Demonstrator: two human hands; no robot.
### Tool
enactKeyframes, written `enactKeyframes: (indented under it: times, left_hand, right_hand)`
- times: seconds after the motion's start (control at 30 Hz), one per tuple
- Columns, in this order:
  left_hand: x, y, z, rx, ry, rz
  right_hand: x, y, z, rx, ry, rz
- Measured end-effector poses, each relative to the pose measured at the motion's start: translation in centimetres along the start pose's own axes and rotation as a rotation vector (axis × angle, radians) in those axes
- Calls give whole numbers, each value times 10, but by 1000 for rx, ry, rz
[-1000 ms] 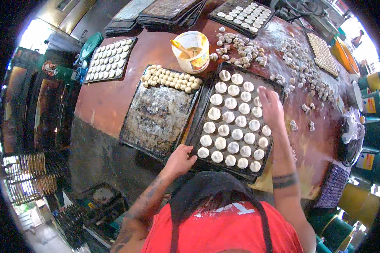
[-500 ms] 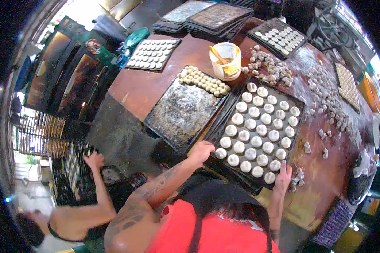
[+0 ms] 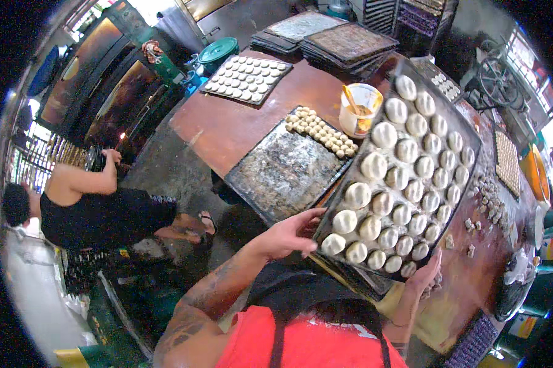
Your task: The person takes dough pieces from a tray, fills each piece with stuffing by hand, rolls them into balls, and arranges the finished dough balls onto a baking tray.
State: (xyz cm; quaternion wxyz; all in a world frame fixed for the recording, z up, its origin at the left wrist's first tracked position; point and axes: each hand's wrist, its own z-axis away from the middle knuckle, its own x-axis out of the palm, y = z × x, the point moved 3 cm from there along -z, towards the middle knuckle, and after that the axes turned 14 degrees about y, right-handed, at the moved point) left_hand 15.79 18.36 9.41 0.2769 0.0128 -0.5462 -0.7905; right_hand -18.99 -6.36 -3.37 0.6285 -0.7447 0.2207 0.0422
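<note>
Between my two hands is a dark baking tray, raised off the stack and tilted, with rows of round pale dough pieces on it. My left hand grips its left edge near the front corner, thumb on top. At the near right corner my right hand is closed on the rim, its fingers partly hidden underneath. Below the raised tray, edges of stacked trays show. Left of it lies a floured tray with small dough balls along its far edge.
A white bucket with a brush-like handle stands behind the trays. Another filled tray and stacked trays lie farther back. Dough lumps scatter the table's right side. At left, a person stands by the ovens.
Both hands have lifted the filled tray off the stack and tipped it, bringing it closer. The person at left has moved toward the ovens. My view has shifted slightly.
</note>
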Motion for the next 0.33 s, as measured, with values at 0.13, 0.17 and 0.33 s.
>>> enactKeyframes:
  times: [0.13, 0.17, 0.33]
  left_hand:
    - [-83, 19, 43, 56, -88, 91]
    - [-103, 25, 58, 60, -91, 95]
    - [-230, 22, 135, 216, 301, 315]
  right_hand:
    - [82, -78, 32, -21, -215, -171]
    - [110, -107, 48, 95, -316, -298]
    - [238, -193, 138, 236, -618, -317]
